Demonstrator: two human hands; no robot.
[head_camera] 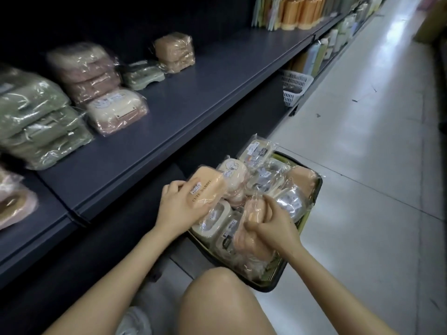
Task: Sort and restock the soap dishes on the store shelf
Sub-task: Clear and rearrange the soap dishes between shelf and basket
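Pink-wrapped soap dishes [13,205] lie at the far left on the lower section of the dark shelf [217,81]. Next to them a green stack [41,124] stands near the shelf's front edge. Just beside it rises a stack of beige and pink packs [83,68], with a cream-and-pink pack [117,112] lying in front of it. Further right a single green dish [142,74] sits close to a tan stack [175,52]; the two wrappers seem to touch.

Below the shelf edge, the left hand [179,201] holds an orange soap dish [205,189] in clear wrap. Its grip is curled round the near end, and the dish is tilted over the left side of the bin. The label on it reads "CUTE RABBIT". The right hand [271,223] has its grip closed on a peach soap dish [251,238], thumb and fingers pinching the wrap, low over the bin's contents. The dark bin [266,289] stands on the pale floor [362,165] and is heaped with wrapped dishes in cream, grey and peach. A bare knee [217,298] shows in the foreground, just beside the bin's near corner.

Well to the right, a white basket [294,87] sits under the shelf, and orange containers [302,10] stand on top of it.
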